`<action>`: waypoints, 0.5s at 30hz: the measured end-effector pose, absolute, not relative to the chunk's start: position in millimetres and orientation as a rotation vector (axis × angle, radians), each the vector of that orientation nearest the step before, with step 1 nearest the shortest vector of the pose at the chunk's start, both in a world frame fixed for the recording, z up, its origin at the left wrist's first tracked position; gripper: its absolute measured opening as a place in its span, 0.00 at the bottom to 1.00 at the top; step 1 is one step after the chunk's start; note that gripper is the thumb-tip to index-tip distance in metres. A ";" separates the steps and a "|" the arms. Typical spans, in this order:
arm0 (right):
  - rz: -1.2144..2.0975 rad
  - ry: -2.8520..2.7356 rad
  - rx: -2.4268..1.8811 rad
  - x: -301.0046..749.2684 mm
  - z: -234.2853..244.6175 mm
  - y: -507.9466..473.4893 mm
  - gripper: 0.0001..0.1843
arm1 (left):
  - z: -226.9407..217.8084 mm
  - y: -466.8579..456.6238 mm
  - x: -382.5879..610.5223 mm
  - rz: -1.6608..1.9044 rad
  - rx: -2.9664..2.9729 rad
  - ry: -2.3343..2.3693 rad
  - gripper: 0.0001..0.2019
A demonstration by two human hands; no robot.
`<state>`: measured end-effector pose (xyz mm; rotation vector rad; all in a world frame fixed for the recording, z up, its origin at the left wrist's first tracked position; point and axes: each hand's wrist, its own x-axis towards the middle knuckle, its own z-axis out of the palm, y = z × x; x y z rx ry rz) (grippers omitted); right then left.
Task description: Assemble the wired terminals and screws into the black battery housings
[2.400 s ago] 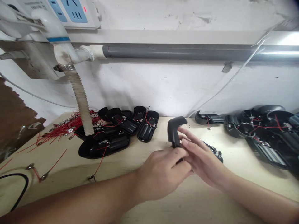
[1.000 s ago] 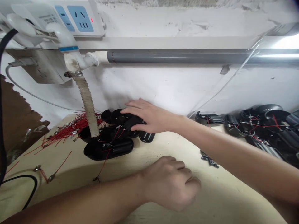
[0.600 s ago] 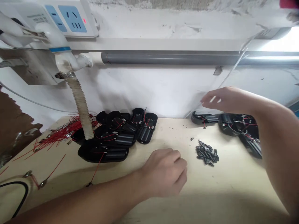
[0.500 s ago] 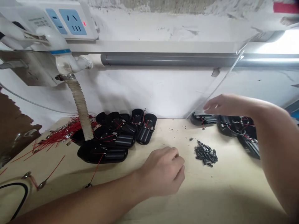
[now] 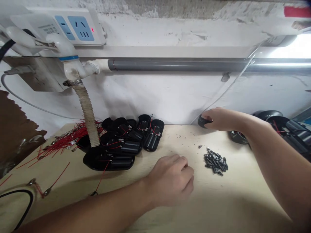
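Note:
My right hand (image 5: 217, 117) reaches across to the foot of the wall, its thumb and fingers closed around the end of a black plastic housing (image 5: 202, 122). Most of that housing is hidden behind the hand. My left hand (image 5: 172, 178) rests low over the middle of the table, fingers curled in; whatever they may hold is out of sight. Between the two hands lies a pile of small black parts with shiny ends (image 5: 215, 161). One loose small part (image 5: 200, 146) sits just above the pile.
Several black housings with red wires (image 5: 121, 161) crowd the left, under a ribbed hose (image 5: 85, 111). Behind them is a heap of red wires with metal tabs (image 5: 66, 137). More black housings (image 5: 279, 121) stand at the right, partly behind my forearm. A grey pipe (image 5: 170, 66) runs along the wall.
My right hand has come down onto the black housing by the wall and closed around it. My left hand has stayed nearly in place. The view has shifted slightly.

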<state>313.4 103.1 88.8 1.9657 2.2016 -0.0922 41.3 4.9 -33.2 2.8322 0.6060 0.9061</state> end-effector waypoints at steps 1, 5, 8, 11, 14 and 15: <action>-0.068 2.232 1.987 308.7 95.0 97.4 0.08 | -32.8 4.3 40.6 0.937 2.797 0.607 0.09; 0.039 2.510 2.050 278.4 118.9 68.1 0.12 | -31.7 2.8 39.0 1.106 2.473 0.716 0.32; -0.243 2.712 2.026 250.6 127.2 45.7 0.18 | -32.4 5.1 40.3 1.231 2.142 0.825 0.44; -0.821 2.710 2.006 225.3 121.6 30.9 0.18 | -32.6 9.2 43.3 1.303 1.882 0.805 0.50; -1.103 2.703 1.992 204.3 107.1 26.6 0.17 | -31.3 12.2 45.8 1.302 1.676 0.710 0.52; -1.160 2.701 1.987 198.4 102.6 26.4 0.17 | -30.7 13.0 46.2 1.299 1.608 0.682 0.52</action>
